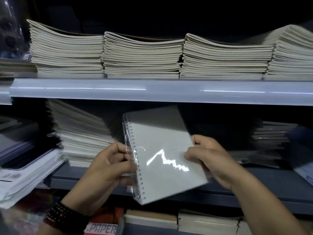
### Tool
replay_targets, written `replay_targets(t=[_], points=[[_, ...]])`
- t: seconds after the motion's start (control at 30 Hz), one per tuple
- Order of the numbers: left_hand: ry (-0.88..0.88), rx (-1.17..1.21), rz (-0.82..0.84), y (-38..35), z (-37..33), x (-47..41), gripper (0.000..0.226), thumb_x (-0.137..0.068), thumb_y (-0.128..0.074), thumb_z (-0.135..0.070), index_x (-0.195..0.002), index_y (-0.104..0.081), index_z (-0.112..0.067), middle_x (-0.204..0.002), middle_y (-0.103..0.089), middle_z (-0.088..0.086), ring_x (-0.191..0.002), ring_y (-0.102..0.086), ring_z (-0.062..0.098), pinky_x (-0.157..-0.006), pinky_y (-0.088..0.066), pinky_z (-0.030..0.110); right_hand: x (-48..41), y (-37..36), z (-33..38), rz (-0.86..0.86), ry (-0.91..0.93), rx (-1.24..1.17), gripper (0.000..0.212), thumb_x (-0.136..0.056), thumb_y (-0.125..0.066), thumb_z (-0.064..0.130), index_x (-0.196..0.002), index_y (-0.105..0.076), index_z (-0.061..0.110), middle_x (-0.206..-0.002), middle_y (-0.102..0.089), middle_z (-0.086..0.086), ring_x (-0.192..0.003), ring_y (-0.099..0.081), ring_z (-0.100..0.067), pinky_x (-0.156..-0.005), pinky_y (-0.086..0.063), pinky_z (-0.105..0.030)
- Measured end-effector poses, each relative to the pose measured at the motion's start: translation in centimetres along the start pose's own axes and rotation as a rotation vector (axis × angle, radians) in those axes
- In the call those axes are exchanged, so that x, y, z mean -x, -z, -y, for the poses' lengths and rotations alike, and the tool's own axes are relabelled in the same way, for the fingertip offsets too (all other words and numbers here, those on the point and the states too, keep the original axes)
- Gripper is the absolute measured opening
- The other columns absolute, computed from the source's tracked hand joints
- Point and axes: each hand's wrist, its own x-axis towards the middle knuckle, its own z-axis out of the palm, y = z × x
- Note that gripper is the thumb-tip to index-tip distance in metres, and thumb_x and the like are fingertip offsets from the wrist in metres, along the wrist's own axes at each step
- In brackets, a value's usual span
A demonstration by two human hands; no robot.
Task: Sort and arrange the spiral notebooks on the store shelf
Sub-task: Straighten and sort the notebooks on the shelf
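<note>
- Dim store shelving fills the view, and its pale shelf rail (pixel 152 90) runs straight across the middle.
- Above the rail, four cream stacks (pixel 142 56) lie side by side, fairly level, so that tier looks sorted already.
- Below the rail to the left sits a leaning pale stack (pixel 79 136), and below it to the right a darker stack (pixel 269 138). Both have ragged edges, so I judge this tier unfinished.
- Below the rail at centre, the wrapped spiral notebook (pixel 162 155) is held in the air, tilted and not yet shelved.
- The left hand (pixel 108 168) pinches its coil edge, and the right hand (pixel 211 158) grips the opposite edge.
- Just under the rail, behind the notebook, a dark gap between the two stacks seems to be the open room.
- The rail caps that gap from above and the stack edges narrow it at the sides, so the notebook probably needs levelling before it goes in.
</note>
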Motion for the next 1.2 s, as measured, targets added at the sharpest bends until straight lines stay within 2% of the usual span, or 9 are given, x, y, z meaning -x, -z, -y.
replay_targets(t=[0.23, 0.43, 0.53, 0.63, 0.73, 0.8, 0.97, 1.1, 1.2], points=[[0.016, -0.021, 0.092, 0.1, 0.6, -0.8, 0.038, -0.056, -0.082, -0.004, -0.089, -0.065, -0.006, -0.099, -0.071, 0.023, -0.08, -0.068, 0.032, -0.064, -0.058, 0.037, 0.8, 1.4, -0.7, 0.121, -0.015, -0.003, 0.04, -0.069, -0.063, 0.011, -0.109, -0.068, 0.013, -0.104, -0.076, -0.008, -0.092, -0.073, -0.024, -0.073, -0.056, -0.033], [-0.07, -0.07, -0.214, -1.0, 1.7, -2.1, 0.028, -0.087, -0.07, -0.006, -0.114, -0.07, -0.005, -0.105, -0.077, 0.01, -0.101, -0.074, 0.023, -0.085, -0.06, 0.027, -0.4, 0.4, -0.4, -0.303, 0.016, -0.02, 0.015, -0.087, -0.075, 0.01, -0.089, -0.061, 0.013, -0.091, -0.074, -0.012, -0.081, -0.072, -0.023, -0.073, -0.056, -0.031], [-0.097, -0.382, -0.422, 0.4, 3.2, -2.7, 0.02, -0.095, -0.061, 0.002, -0.098, -0.076, -0.011, -0.09, -0.079, 0.005, -0.09, -0.075, 0.022, -0.08, -0.061, 0.025, -1.1, -0.3, -1.4, -0.383, -0.003, 0.353, 0.022, -0.092, -0.072, 0.029, -0.091, -0.052, 0.02, -0.087, -0.063, 0.004, -0.075, -0.059, -0.007, -0.066, -0.045, -0.02], [-0.005, -0.758, -0.431, 1.5, 3.7, -2.2, 0.011, -0.092, -0.067, -0.017, -0.09, -0.076, -0.021, -0.08, -0.076, -0.004, -0.079, -0.071, 0.012, -0.067, -0.052, 0.021, -1.2, 0.0, -1.5, -0.415, -0.001, 0.837, 0.035, -0.096, -0.06, 0.045, -0.105, -0.065, 0.012, -0.093, -0.066, 0.001, -0.082, -0.061, -0.016, -0.066, -0.048, -0.027], [0.062, -0.818, -0.377, 1.3, 4.0, -2.0, 0.015, -0.088, -0.074, -0.033, -0.084, -0.074, -0.018, -0.074, -0.073, -0.007, -0.07, -0.064, 0.004, -0.058, -0.041, 0.015, -0.1, 0.8, 0.3, -0.342, -0.201, 1.084, 0.057, -0.093, -0.044, 0.068, -0.077, -0.058, 0.015, -0.077, -0.062, -0.003, -0.07, -0.061, -0.022, -0.061, -0.048, -0.031], [0.089, -0.838, -0.378, 1.0, 4.0, -2.7, 0.035, -0.083, -0.079, -0.039, -0.069, -0.064, -0.01, -0.061, -0.063, -0.007, -0.058, -0.057, 0.007, -0.056, -0.038, 0.02, 0.0, 0.6, 0.3, -0.218, -0.329, 1.022, 0.065, -0.088, -0.042, 0.076, -0.074, -0.054, 0.014, -0.075, -0.06, -0.001, -0.064, -0.063, -0.019, -0.055, -0.047, -0.029], [0.143, -0.705, -0.385, 0.0, 3.9, -5.0, 0.045, -0.084, -0.078, -0.029, -0.058, -0.042, -0.018, -0.05, -0.039, -0.002, -0.05, -0.043, 0.019, -0.057, -0.034, 0.031, -0.7, -0.8, -2.3, -0.177, -0.408, 0.397, 0.079, -0.08, -0.067, 0.067, -0.126, -0.048, 0.006, -0.127, -0.053, -0.008, -0.055, -0.068, -0.017, -0.049, -0.054, -0.028], [0.081, -0.545, -0.404, -0.7, 3.1, -5.6, 0.02, -0.093, -0.066, -0.02, -0.083, -0.058, -0.006, -0.067, -0.056, 0.019, -0.06, -0.059, 0.025, -0.054, -0.05, 0.035, -1.1, -1.0, -3.2, -0.207, -0.404, 0.174, 0.083, -0.072, -0.079, 0.063, -0.124, -0.054, 0.004, -0.108, -0.061, -0.011, -0.044, -0.053, -0.013, -0.045, -0.043, -0.024], [0.01, -0.453, -0.452, -0.3, 1.9, -5.2, 0.02, -0.09, -0.066, -0.028, -0.098, -0.057, -0.011, -0.087, -0.067, 0.013, -0.076, -0.065, 0.029, -0.074, -0.057, 0.057, -1.3, -1.1, -3.6, -0.204, -0.405, 0.128, 0.079, -0.07, -0.081, 0.062, -0.117, -0.059, 0.002, -0.09, -0.06, -0.011, -0.043, -0.049, -0.014, -0.046, -0.041, -0.024]])
